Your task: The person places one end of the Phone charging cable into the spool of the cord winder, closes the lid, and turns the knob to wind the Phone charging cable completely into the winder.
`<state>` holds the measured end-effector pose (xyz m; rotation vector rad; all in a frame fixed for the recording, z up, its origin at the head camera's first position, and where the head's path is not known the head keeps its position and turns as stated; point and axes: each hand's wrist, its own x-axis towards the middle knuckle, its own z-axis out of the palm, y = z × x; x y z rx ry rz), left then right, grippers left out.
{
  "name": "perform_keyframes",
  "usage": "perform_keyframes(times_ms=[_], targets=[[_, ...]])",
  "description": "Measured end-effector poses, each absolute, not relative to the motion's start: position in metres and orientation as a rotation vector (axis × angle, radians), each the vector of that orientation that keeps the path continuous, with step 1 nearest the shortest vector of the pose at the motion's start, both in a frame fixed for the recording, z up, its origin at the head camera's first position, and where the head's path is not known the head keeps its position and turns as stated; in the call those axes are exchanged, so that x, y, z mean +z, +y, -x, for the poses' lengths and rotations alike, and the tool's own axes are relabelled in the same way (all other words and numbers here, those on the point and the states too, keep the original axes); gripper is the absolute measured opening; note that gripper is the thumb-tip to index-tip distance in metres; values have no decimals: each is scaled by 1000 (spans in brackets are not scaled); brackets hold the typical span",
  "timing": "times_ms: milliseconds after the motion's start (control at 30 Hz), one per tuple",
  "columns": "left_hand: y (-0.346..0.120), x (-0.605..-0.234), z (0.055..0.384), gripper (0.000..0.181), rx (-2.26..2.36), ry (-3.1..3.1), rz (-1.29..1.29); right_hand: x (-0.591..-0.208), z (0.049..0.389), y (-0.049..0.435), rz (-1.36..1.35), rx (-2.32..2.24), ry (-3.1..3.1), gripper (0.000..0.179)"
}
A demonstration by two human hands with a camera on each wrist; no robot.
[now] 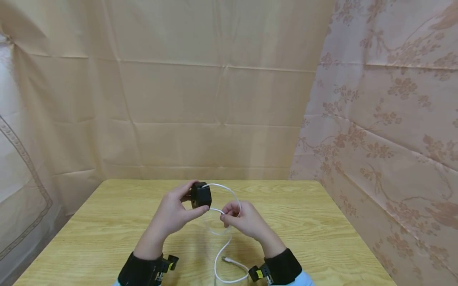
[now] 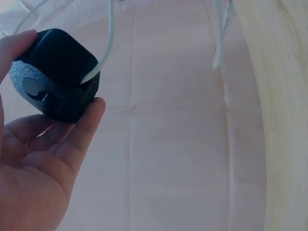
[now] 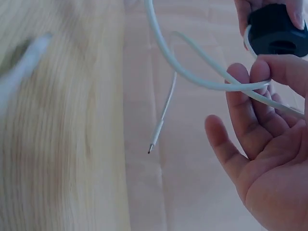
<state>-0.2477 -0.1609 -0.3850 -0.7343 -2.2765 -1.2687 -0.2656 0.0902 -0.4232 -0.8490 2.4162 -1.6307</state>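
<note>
My left hand holds a black block with rounded corners between the thumb and fingers, raised above the table. In the left wrist view, a glossy oval marks one face of the block, and a white cable comes out at its edge. My right hand pinches that charging cable between thumb and forefinger, just right of the block. Below the hands the cable hangs in loops. One slim metal-tipped connector dangles in the right wrist view; what fills the block's inside is hidden.
A wood-grain table lies under both hands. Behind it hangs a beige cloth, with a floral cloth on the right and a pale cloth on the left. A cable plug is low between the wrists.
</note>
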Motion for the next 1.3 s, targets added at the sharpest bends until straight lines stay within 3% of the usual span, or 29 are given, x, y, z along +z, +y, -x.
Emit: perform_keyframes(times_ms=[333,667,1300], targets=[[-174,-382,248,70,-1210,-2280,617,-420,268,106,943,-1548,2398,17],[-182,-378,247,69,-1189,-2280,556,-416,267,119,967,-1430,2513,11],[-201,-375,245,70,-1154,-2313,436,-417,273,142,947,-1264,2750,15]])
